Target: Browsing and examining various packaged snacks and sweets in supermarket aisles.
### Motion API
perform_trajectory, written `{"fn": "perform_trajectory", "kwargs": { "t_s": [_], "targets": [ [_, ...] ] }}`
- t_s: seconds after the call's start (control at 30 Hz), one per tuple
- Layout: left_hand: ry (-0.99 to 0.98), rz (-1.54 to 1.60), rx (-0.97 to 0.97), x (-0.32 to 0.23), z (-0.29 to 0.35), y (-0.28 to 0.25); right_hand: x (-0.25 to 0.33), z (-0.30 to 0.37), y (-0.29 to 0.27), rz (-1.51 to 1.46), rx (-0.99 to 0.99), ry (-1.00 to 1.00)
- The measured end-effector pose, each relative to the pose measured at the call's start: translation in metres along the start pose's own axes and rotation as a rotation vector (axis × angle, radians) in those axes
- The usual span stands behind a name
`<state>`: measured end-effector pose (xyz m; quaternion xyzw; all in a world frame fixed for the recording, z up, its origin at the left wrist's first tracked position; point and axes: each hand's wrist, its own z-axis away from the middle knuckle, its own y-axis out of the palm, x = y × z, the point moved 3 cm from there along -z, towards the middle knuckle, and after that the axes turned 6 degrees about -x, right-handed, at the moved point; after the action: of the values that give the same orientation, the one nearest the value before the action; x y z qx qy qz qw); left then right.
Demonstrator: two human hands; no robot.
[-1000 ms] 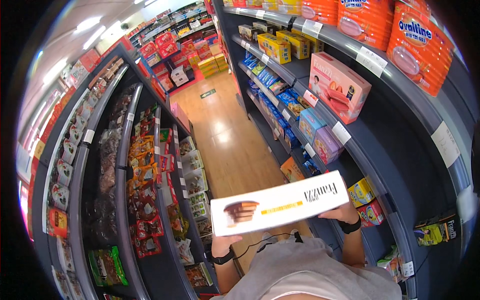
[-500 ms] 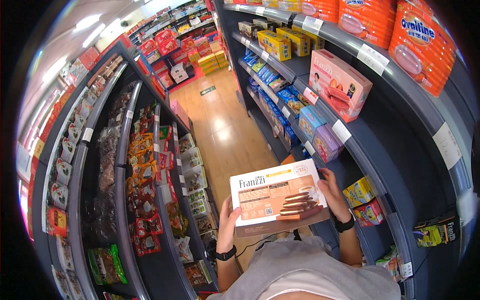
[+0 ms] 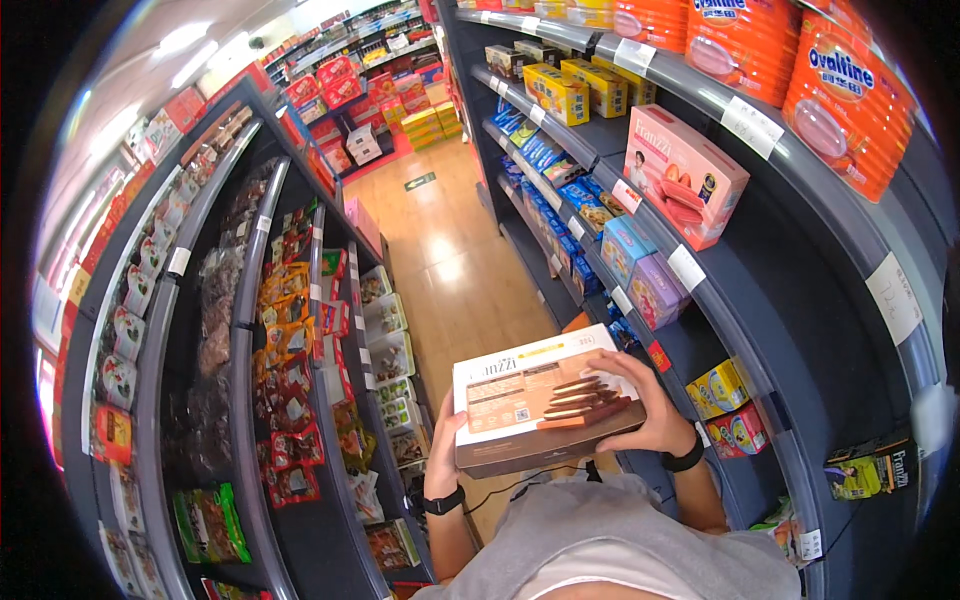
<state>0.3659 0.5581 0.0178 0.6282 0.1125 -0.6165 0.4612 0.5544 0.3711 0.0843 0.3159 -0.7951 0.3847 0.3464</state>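
We hold a white-and-brown box [image 3: 520, 408], its long axis running crosswise, our left hand [image 3: 442, 455] and right hand [image 3: 657, 415] gripping opposite ends.

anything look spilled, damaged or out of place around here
Nothing looks spilled or damaged; the brown-and-white box between left hand and right hand seems intact. Only a black cable below it looks odd, being unlike the shelved snacks.

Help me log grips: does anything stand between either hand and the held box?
Nothing visible does: the left hand touches the box at its left end, and the right hand grips its right end.
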Motion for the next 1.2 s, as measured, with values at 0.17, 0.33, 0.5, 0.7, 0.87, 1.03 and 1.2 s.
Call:
{"fn": "perform_trajectory", "kwargs": {
  "t_s": [0.17, 0.33, 0.5, 0.7, 0.87, 1.03, 1.2],
  "targets": [
    [-0.117, 0.184, 0.016, 0.020, -0.012, -0.025, 0.018, -0.002, 0.001, -0.025, 0.012, 0.034],
    [-0.323, 0.491, 0.153, 0.033, -0.021, -0.046, 0.026, 0.000, 0.004, 0.025, 0.028, -0.026],
    [-0.241, 0.464, 0.114, 0.038, -0.019, -0.050, 0.008, 0.010, 0.003, 0.010, -0.145, 0.006],
    [0.032, 0.033, -0.055, 0.041, 0.009, -0.081, 0.012, 0.000, -0.003, -0.043, -0.213, 0.018],
    [-0.071, -0.130, -0.089, 0.026, 0.013, -0.068, 0.002, 0.003, -0.004, -0.125, -0.253, 0.051],
    [-0.126, -0.139, -0.143, 0.025, 0.013, -0.059, -0.003, 0.005, -0.004, -0.100, -0.246, 0.076],
    [-0.102, -0.169, -0.066, 0.019, 0.015, -0.047, -0.007, 0.007, -0.003, -0.122, -0.260, 0.099]
  ]
}}
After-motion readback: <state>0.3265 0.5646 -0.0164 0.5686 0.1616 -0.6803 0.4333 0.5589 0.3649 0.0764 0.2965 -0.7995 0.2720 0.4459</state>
